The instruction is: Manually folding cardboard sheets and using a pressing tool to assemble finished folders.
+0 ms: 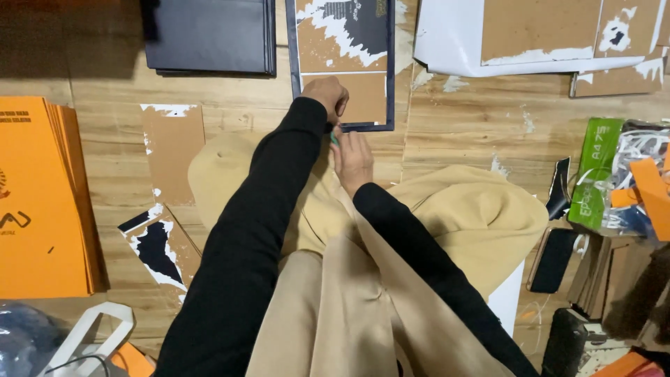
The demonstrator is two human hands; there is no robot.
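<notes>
A brown cardboard panel with a dark blue border (343,64) lies on the wooden floor ahead of me, its surface patched with torn white and dark paper. My left hand (326,95) rests curled on the panel's near edge. My right hand (352,159) sits just below that edge, its fingers pinching a small green thing (334,139) that is mostly hidden. Both arms are in black sleeves, over beige cloth (453,209) spread across my lap.
A stack of orange sheets (42,195) lies at the left. Dark blue covers (209,35) are stacked at the top. Torn cardboard pieces (171,150) and white-edged boards (537,35) lie around. At the right sit a green package (597,174) and a dark phone (553,260).
</notes>
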